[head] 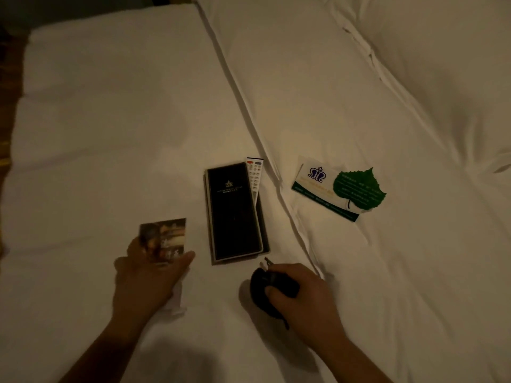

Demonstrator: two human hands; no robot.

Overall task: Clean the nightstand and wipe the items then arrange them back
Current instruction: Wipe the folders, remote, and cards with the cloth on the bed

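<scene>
Left hand (pixel 146 275) — fingers pinching photo card (pixel 166 239); right hand (pixel 301 291) gripping black pouch (pixel 265 286). Black folder (pixel 235 211) lies between, lengthwise away.

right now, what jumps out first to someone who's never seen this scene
The green leaf-shaped card lying on a white card at the right stands out against the white bedding. In the middle lies a black folder with a white remote poking out. Nearer, the left hand holds a photo card, the right hand a dark pouch.
</scene>
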